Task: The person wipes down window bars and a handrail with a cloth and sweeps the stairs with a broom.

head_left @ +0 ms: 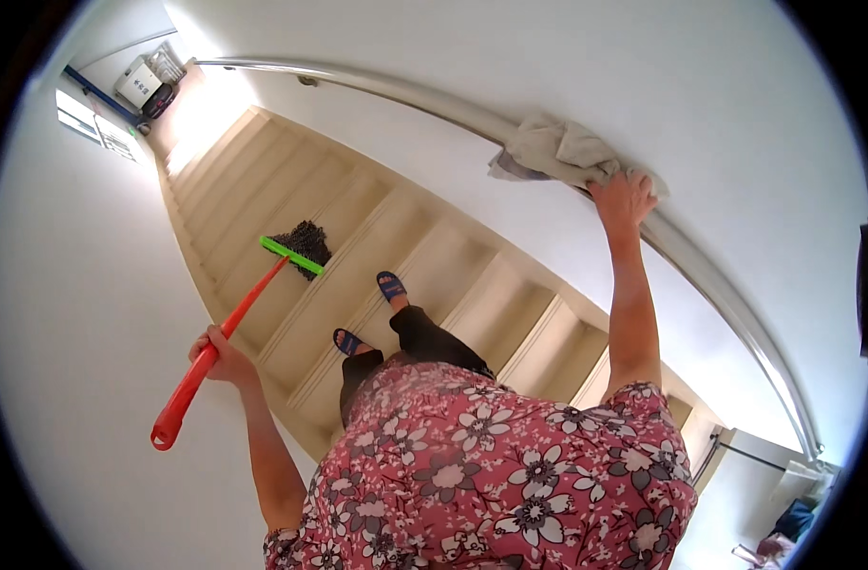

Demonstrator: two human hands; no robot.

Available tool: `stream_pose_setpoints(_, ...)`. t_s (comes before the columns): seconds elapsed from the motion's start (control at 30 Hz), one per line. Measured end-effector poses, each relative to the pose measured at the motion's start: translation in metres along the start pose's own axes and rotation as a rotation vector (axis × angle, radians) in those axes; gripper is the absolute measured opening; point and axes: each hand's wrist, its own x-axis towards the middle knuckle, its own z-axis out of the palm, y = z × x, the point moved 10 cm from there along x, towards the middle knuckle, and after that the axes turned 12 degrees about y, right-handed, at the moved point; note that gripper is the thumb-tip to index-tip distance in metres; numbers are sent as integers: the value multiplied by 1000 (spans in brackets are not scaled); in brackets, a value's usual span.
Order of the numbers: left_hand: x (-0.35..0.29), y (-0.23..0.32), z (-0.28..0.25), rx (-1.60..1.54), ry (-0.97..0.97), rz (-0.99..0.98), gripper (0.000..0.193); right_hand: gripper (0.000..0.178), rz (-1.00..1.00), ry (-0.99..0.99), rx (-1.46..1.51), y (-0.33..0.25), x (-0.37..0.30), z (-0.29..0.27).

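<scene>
My left hand (222, 359) is closed round the red handle of a mop (251, 294), whose end with a hanging hole sticks out below my fist. The mop's green bar and dark grey shaggy head rest on a beige stair (296, 309) ahead of my feet. On the right, my right hand (626, 198) is closed on a crumpled off-white cloth (565, 149). That cloth lies draped over the metal handrail (453, 106), spreading ahead of my fingers. My fingertips are partly hidden in its folds.
My feet in blue slippers (392, 285) stand on the stairs between white walls (101, 313). At the far end of the staircase are a white box (139, 84) and a small window (92, 123). A pile of dark and pink items (785, 527) lies at the lower right.
</scene>
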Motion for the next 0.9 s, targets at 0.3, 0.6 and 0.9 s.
stream_pose_setpoints(0.3, -1, -14, 15, -22, -31, -26, 17, 54, -102, 375, -91, -9, -28, -42)
stream_pose_setpoints(0.6, -18, -34, 24, -73, -108, -137, 14, 35, -483, 242, -131, -33, -37, 22)
stream_pose_setpoints(0.9, -31, -28, 25, -61, -111, -109, 17, 26, -403, 221, -168, -65, -15, 27)
